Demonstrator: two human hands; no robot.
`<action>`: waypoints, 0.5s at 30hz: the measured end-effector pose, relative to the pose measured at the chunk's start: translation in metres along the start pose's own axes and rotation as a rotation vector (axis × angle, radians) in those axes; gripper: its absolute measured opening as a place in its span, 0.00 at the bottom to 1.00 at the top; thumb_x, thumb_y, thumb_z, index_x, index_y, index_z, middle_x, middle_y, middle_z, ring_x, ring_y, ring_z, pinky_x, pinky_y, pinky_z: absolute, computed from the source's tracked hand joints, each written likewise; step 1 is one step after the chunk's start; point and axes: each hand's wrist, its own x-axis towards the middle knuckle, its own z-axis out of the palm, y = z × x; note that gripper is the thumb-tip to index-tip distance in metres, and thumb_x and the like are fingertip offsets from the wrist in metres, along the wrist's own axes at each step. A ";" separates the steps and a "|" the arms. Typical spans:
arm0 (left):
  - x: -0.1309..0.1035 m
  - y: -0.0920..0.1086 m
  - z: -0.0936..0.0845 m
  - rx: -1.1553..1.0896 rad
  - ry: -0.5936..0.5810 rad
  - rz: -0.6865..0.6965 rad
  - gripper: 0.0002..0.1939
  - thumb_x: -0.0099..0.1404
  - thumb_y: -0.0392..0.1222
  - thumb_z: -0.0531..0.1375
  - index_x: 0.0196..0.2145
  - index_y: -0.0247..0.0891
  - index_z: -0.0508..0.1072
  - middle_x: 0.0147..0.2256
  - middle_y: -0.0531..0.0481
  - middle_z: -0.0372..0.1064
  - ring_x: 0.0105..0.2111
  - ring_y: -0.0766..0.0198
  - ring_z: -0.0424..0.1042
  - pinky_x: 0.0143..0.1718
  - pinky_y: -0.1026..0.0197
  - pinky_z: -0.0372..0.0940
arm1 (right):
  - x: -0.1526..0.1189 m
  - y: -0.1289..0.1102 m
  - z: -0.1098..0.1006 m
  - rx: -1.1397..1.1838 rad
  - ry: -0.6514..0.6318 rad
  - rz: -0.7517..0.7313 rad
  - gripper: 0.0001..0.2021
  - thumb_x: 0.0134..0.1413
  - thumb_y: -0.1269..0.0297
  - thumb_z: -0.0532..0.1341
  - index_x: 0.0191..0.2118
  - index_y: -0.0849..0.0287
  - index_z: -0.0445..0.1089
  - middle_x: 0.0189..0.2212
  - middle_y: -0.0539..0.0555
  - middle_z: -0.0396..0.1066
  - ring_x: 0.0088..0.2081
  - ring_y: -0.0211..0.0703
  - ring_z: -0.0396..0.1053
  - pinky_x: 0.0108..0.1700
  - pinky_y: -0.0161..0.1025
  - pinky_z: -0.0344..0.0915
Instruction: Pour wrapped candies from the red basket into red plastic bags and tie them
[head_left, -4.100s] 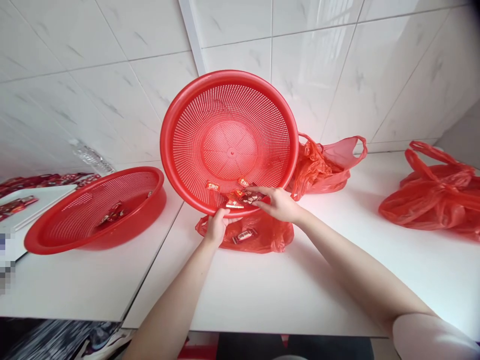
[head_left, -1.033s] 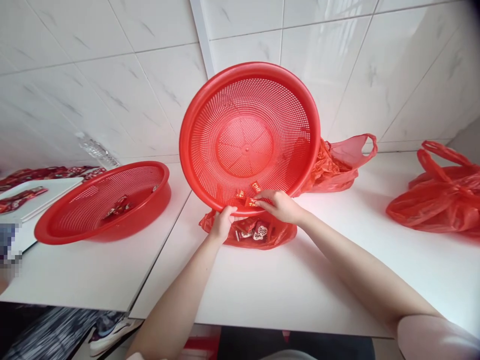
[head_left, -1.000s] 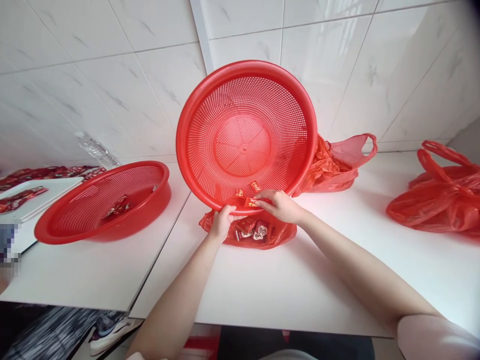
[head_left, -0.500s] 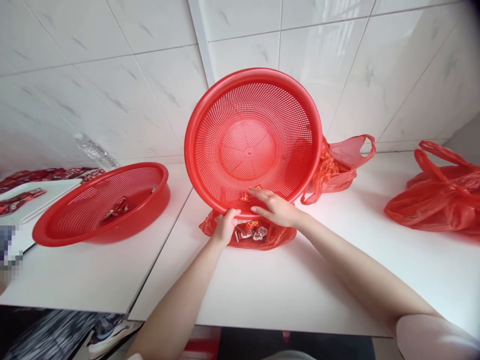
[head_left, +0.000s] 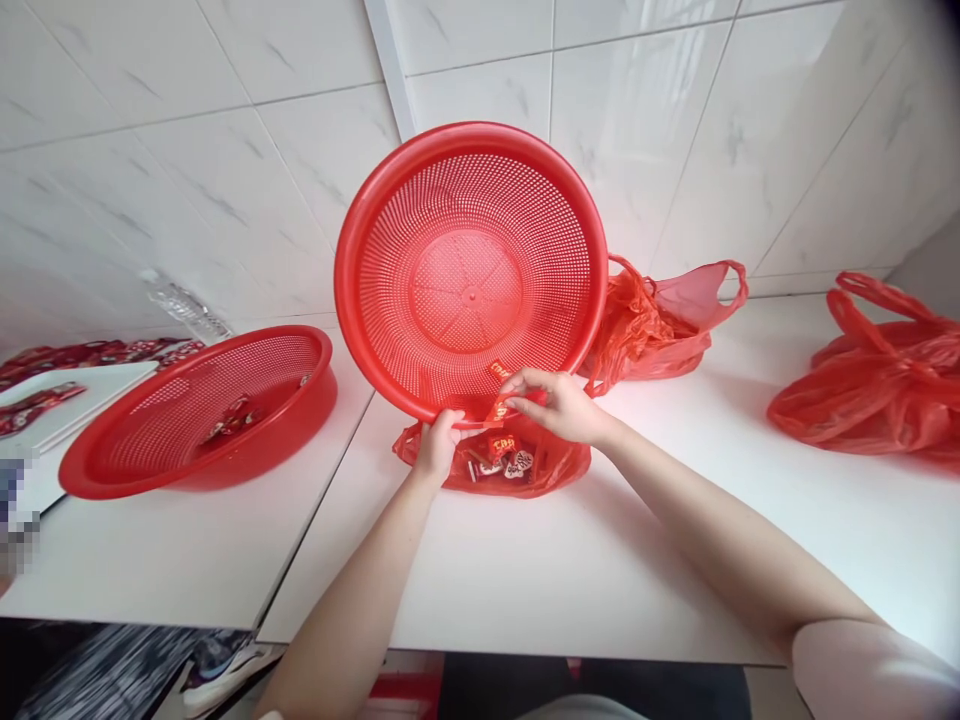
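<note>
My left hand (head_left: 441,442) grips the lower rim of a red plastic colander (head_left: 466,290), which is tipped up so its inside faces me. At that same rim, my right hand (head_left: 551,403) pinches a small red packet (head_left: 500,408) with yellow print between thumb and fingers. Another such packet lies inside the colander just above those fingers. Directly below the rim, an open red plastic bag (head_left: 551,472) holds several small red and white packets (head_left: 504,446). The underside of the colander is hidden.
A second red colander (head_left: 300,415) with a few packets inside stands at left, near a white tray (head_left: 112,385) and a clear plastic bottle (head_left: 187,308). Behind on the right sits a red bag (head_left: 671,330); a tied red bag (head_left: 885,390) lies farther right. A person's leg shows at lower left.
The colander has shifted a little left. My right hand, previously spread flat inside near the rim, now pinches a red packet at the edge. My left hand keeps its hold.
</note>
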 end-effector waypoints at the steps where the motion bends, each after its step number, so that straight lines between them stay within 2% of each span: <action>1: 0.001 0.001 0.000 -0.002 0.003 -0.005 0.08 0.46 0.38 0.61 0.27 0.35 0.70 0.29 0.50 0.72 0.39 0.52 0.75 0.43 0.44 0.71 | 0.000 -0.001 0.000 0.003 -0.014 0.005 0.08 0.61 0.63 0.58 0.43 0.57 0.72 0.38 0.52 0.76 0.41 0.41 0.74 0.46 0.39 0.69; 4: -0.001 0.004 0.003 0.000 -0.019 -0.027 0.08 0.46 0.38 0.61 0.28 0.34 0.70 0.31 0.47 0.74 0.42 0.49 0.75 0.44 0.44 0.71 | 0.001 -0.001 0.002 -0.093 -0.058 -0.037 0.11 0.63 0.61 0.55 0.43 0.57 0.74 0.42 0.54 0.76 0.45 0.43 0.73 0.50 0.42 0.67; 7: -0.007 0.006 0.009 -0.014 -0.071 -0.039 0.08 0.48 0.38 0.60 0.29 0.34 0.71 0.34 0.46 0.74 0.44 0.48 0.74 0.45 0.43 0.70 | 0.001 0.006 0.005 -0.315 -0.039 -0.061 0.14 0.65 0.61 0.53 0.46 0.57 0.74 0.52 0.57 0.71 0.54 0.46 0.67 0.57 0.47 0.63; 10: -0.013 0.003 0.013 -0.025 -0.139 -0.094 0.08 0.49 0.38 0.60 0.30 0.34 0.72 0.33 0.45 0.75 0.44 0.47 0.74 0.46 0.40 0.70 | -0.002 0.017 0.009 -0.577 -0.006 0.046 0.19 0.64 0.59 0.55 0.56 0.59 0.68 0.61 0.62 0.61 0.59 0.54 0.62 0.60 0.56 0.58; 12: -0.015 0.000 0.013 -0.006 -0.159 -0.117 0.07 0.49 0.39 0.61 0.29 0.34 0.72 0.31 0.45 0.75 0.44 0.46 0.74 0.45 0.40 0.70 | -0.003 0.024 0.011 -0.680 -0.030 0.126 0.22 0.63 0.59 0.55 0.59 0.63 0.64 0.61 0.66 0.60 0.59 0.57 0.61 0.61 0.60 0.55; 15: -0.014 -0.006 0.008 0.027 -0.148 -0.088 0.05 0.50 0.39 0.61 0.25 0.35 0.71 0.29 0.46 0.73 0.43 0.46 0.74 0.44 0.41 0.71 | -0.002 0.028 0.008 -0.637 -0.111 0.144 0.17 0.63 0.66 0.54 0.56 0.62 0.68 0.55 0.64 0.68 0.54 0.53 0.67 0.57 0.52 0.62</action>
